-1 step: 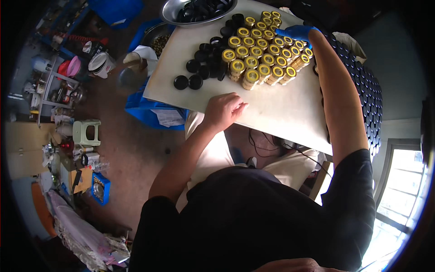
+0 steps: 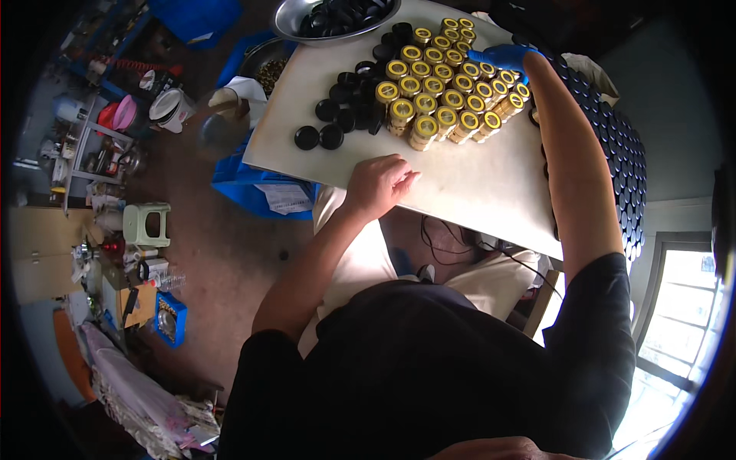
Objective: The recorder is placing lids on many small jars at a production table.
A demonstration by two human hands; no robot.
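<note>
Many short columns of round gold-coloured pieces with yellow ring tops stand close together on the pale tabletop. Over their far right side reaches my right hand, in a blue glove. Its visible fingers stretch left and touch the columns; the rest of the hand is partly hidden behind them. My left hand, bare, rests at the table's near edge with its fingers curled in and no object visible in them. Loose black round caps lie left of the gold columns.
A metal bowl of black caps stands at the table's far left. Rows of dark round pieces fill the area beyond my right arm. Blue crates sit beside the table's left edge, and a pale green stool stands on the floor.
</note>
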